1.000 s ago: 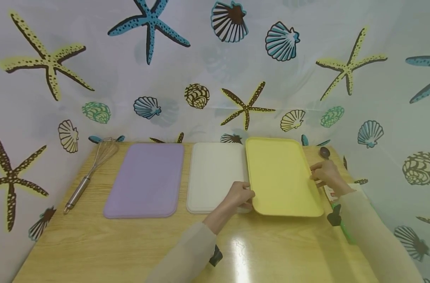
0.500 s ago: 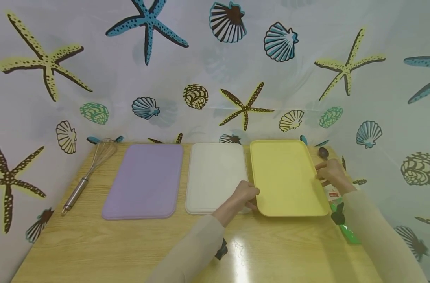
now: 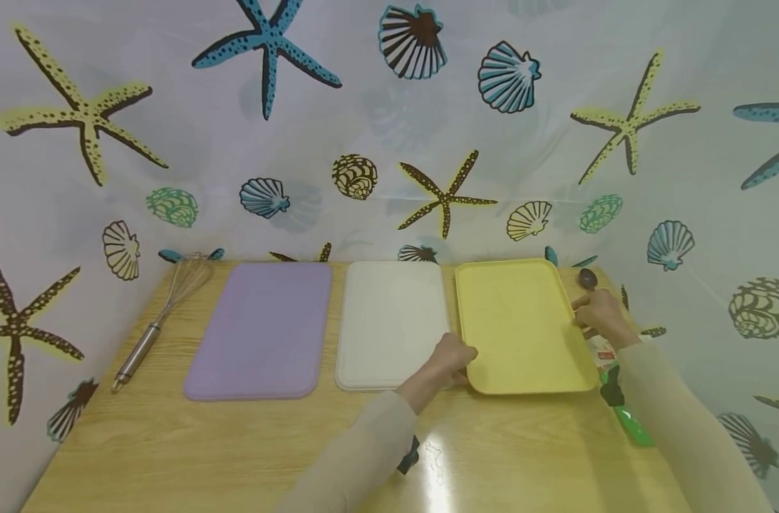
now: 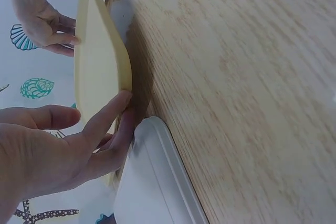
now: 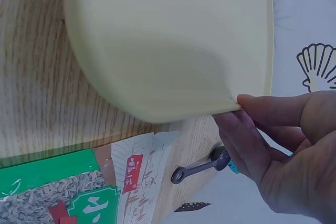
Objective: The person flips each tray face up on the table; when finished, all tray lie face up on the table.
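A yellow tray [image 3: 524, 324] stands to the right of a white tray [image 3: 392, 324], with a purple tray [image 3: 259, 329] farther left. My left hand [image 3: 443, 360] is at the yellow tray's near left side; in the left wrist view its fingers [image 4: 107, 116] reach under the rim and the thumb lies over the top. On the opposite side my right hand [image 3: 601, 317] pinches the rim between thumb and fingers, seen closely in the right wrist view. A shadow lies under the yellow tray's near edge, which looks slightly off the wooden table [image 3: 235, 456].
A whisk [image 3: 161, 320] lies at the table's left. Right of the yellow tray are a dark spoon [image 5: 202, 167] and a green and white packet [image 5: 84, 187], partly behind my right arm in the head view. A shell-patterned cloth [image 3: 363, 107] hangs behind.
The yellow tray has shifted a little right and its far edge has come down, leaving a narrow gap beside the white tray. Both hands moved with it, keeping hold of its sides.
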Tool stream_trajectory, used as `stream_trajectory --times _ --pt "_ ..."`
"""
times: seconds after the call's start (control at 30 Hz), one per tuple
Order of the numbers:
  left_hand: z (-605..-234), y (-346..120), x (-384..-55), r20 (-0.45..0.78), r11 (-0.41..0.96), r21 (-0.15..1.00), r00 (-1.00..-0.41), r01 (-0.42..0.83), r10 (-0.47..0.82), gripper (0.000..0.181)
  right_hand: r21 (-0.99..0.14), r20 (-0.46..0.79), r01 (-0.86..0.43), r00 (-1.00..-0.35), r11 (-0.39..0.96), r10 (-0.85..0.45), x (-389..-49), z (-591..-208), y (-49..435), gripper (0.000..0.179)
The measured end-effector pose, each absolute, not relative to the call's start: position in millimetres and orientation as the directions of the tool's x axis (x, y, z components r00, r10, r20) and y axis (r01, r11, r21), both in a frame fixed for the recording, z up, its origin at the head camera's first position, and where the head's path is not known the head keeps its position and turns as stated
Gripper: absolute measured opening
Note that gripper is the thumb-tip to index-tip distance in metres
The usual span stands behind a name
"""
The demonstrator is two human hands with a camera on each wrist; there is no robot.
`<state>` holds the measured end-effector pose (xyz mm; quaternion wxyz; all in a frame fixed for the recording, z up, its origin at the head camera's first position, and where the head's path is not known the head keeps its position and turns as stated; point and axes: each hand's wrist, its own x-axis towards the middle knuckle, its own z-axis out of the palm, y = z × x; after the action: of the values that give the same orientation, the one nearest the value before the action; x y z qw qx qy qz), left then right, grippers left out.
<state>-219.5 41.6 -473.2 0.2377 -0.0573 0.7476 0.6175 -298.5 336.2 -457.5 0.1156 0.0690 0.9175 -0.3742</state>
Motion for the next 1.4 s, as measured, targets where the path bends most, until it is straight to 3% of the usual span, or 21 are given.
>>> stream_trajectory --times 0.17,0.3,0.37,0.47,0.67,0.83,0.9,1.2,1.4 --pt "-470 46 -218 -0.435 0.222 0.893 -0.876 -0.391 0.209 0.038 -0.665 -0.270 0.219 -0.962 0.714 0.044 -303 -460 338 0.046" --pt "-473 48 -217 -0.434 0.185 0.898 -0.875 -0.400 0.215 0.004 -0.667 -0.271 0.218 -0.962 0.712 0.040 -306 -462 339 0.046" --pt "-474 49 -217 -0.433 0.164 0.900 -0.876 -0.405 0.214 0.031 -0.667 -0.268 0.214 -0.963 0.713 0.039 -307 -462 339 0.045" --pt "-476 50 -216 -0.430 0.145 0.902 -0.877 -0.407 0.215 0.054 -0.667 -0.266 0.219 -0.963 0.712 0.047 -308 -462 338 0.046" --pt "-476 52 -215 -0.418 0.194 0.903 -0.885 -0.382 0.203 0.060 -0.664 -0.267 0.216 -0.963 0.716 0.042 -311 -466 339 0.045" --pt "-479 55 -216 -0.403 0.264 0.900 -0.895 -0.348 0.194 0.019 -0.639 -0.296 0.231 -0.954 0.734 0.043 -313 -473 343 0.046" --pt "-480 56 -216 -0.394 0.268 0.902 -0.898 -0.337 0.194 0.011 -0.629 -0.296 0.231 -0.954 0.742 0.046 -314 -475 344 0.047" --pt "-482 58 -216 -0.371 0.265 0.911 -0.907 -0.315 0.197 0.052 -0.593 -0.225 0.189 -0.972 0.782 0.064 -314 -487 348 0.042" --pt "-483 57 -215 -0.363 0.272 0.913 -0.911 -0.305 0.197 0.052 -0.539 -0.190 0.150 -0.980 0.829 0.054 -313 -494 345 0.040"
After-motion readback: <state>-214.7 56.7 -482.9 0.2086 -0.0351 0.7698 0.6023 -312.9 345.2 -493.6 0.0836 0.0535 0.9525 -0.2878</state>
